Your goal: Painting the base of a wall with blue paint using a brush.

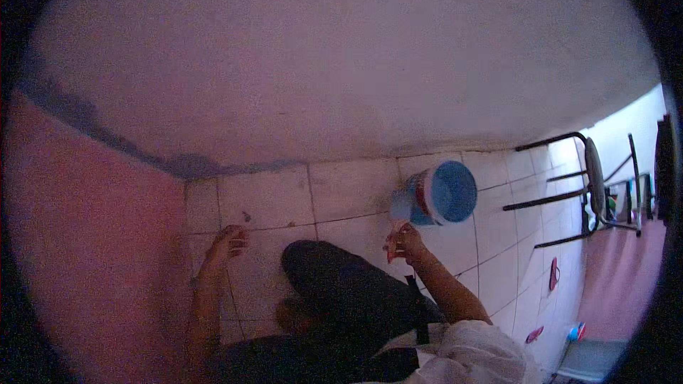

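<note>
My left hand [230,242] hangs over the white tiled floor [274,195] near the pink wall, its fingers loosely bent and apart with nothing visible in them. A small dark bit [247,216] lies on the tiles just beyond its fingertips. My right hand [407,243] is closed around a small reddish and pale thing [390,252], too dim to name. Just beyond that hand stands a blue bucket [453,192] with a white and red band; it looks tilted in this view, and its contents are unclear.
A pale wall [341,64] rises ahead, and a pink wall [99,256] stands at my left. My bent knee [320,263] is between my hands. At the right are a dark-legged chair [594,185], a red slipper [553,274] and a second slipper [534,334].
</note>
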`<state>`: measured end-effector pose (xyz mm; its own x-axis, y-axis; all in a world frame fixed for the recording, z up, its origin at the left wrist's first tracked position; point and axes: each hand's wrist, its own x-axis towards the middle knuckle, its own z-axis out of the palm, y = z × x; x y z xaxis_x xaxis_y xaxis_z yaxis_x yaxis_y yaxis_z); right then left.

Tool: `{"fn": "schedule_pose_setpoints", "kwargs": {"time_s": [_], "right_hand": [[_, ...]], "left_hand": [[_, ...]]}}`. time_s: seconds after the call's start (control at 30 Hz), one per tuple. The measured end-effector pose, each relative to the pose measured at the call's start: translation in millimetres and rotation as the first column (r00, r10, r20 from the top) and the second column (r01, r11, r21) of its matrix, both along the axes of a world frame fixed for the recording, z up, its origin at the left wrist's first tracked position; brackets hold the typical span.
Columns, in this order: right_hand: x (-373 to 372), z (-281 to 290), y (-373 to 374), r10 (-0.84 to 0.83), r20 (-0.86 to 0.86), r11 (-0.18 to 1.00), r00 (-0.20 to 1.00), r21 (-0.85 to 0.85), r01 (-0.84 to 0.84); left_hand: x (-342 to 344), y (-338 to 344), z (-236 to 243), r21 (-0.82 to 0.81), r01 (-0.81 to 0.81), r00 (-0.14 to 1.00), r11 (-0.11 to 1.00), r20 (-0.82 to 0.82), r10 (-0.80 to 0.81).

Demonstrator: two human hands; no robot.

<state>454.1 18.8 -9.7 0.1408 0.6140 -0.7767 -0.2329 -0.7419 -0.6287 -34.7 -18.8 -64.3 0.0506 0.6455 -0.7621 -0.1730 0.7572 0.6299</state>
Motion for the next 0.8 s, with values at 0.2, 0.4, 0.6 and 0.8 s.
{"fn": "schedule_pose_setpoints", "kwargs": {"time_s": [0.2, 0.4, 0.6, 0.8], "right_hand": [[76, 101, -3, 0.422, 0.248, 0.824, 0.872, 0.296, -0.483], [123, 163, 51, 0.222, 0.935, 0.878, 0.277, -0.067, -0.474], [121, 121, 113, 0.487, 0.838, 0.671, -0.248, -0.540, -0.508], [121, 91, 130, 0.517, 0.840, 0.648, -0.162, -0.508, -0.568]], "left_hand": [[34, 36, 117, 0.091, 0.136, 0.969, 0.987, -0.221, -0.113], [40, 34, 155, 0.113, 0.231, 0.961, 0.966, -0.182, -0.208], [46, 22, 181, 0.258, 0.306, 0.944, 0.916, -0.208, -0.257], [58, 12, 209, 0.207, 0.291, 0.937, 0.934, -0.261, -0.234]]}}
